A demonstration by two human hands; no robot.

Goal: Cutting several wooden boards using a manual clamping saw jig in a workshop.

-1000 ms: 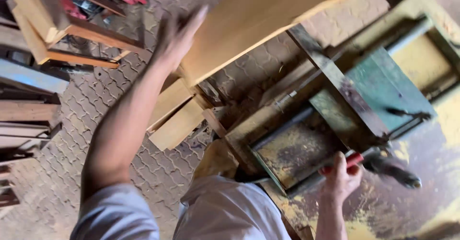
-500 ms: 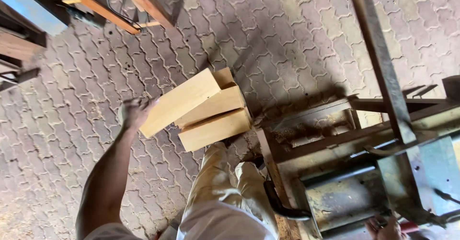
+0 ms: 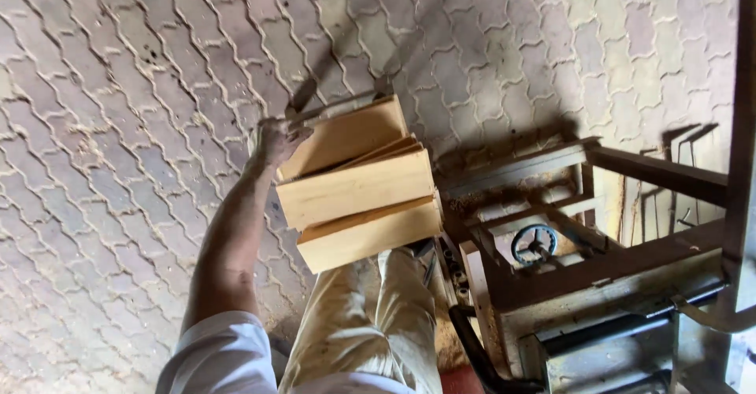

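My left hand [image 3: 277,140] rests on the left end of the top wooden block [image 3: 346,135] of a small stack. Two more pale wooden blocks lie below it, the middle block [image 3: 356,188] and the bottom block [image 3: 370,235]. The stack sits on the paved floor just in front of my legs in light trousers [image 3: 370,323]. My fingers curl over the top block's end. My right hand is out of view.
A rusty metal machine frame [image 3: 551,205] with a small blue handwheel [image 3: 534,244] stands right of the blocks. A dark hose [image 3: 472,347] hangs near my right leg. Interlocking grey paving [image 3: 118,166] with scattered sawdust covers the floor to the left and beyond.
The view has swung down and left from the machine to the floor. My left hand, earlier under a raised block, now rests on that block, set on the stack. My right hand has left the view.
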